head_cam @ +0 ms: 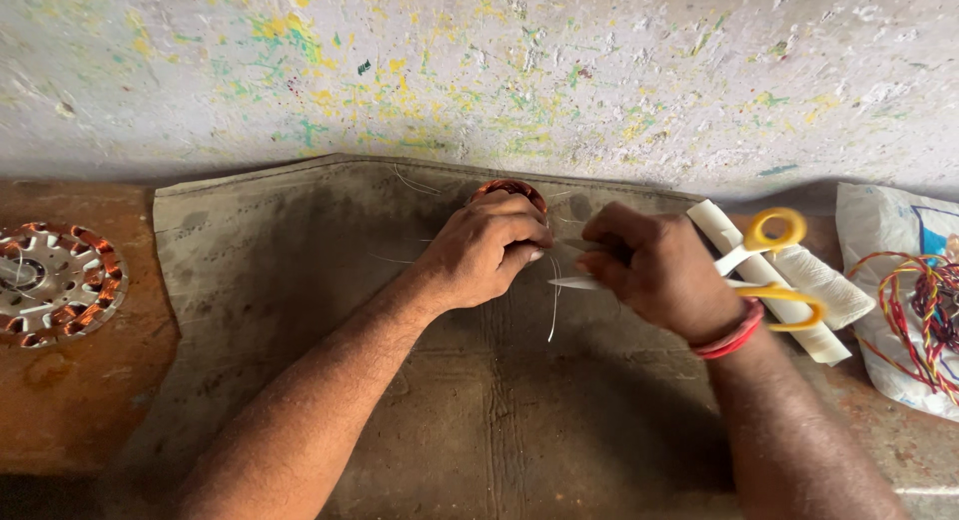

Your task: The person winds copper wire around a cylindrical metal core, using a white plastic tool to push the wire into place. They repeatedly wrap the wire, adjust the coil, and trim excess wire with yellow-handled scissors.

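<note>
My left hand [486, 246] is closed over a round copper-wound coil [511, 189] that rests on a grey-brown cloth mat [300, 260]. My right hand [654, 268] grips yellow-handled scissors [769, 265], the blades pointing left toward the coil. A thin white thread [554, 300] hangs down between the two hands, close to the blade tips. A red band sits on my right wrist. Most of the coil is hidden under my left fingers.
A finished metal stator with copper windings [55, 278] lies on the rusty surface at far left. White paper rolls [799, 280] lie under the scissors. A white bag with red, yellow and blue wires [914, 300] sits at right. A paint-speckled wall [479, 70] rises behind.
</note>
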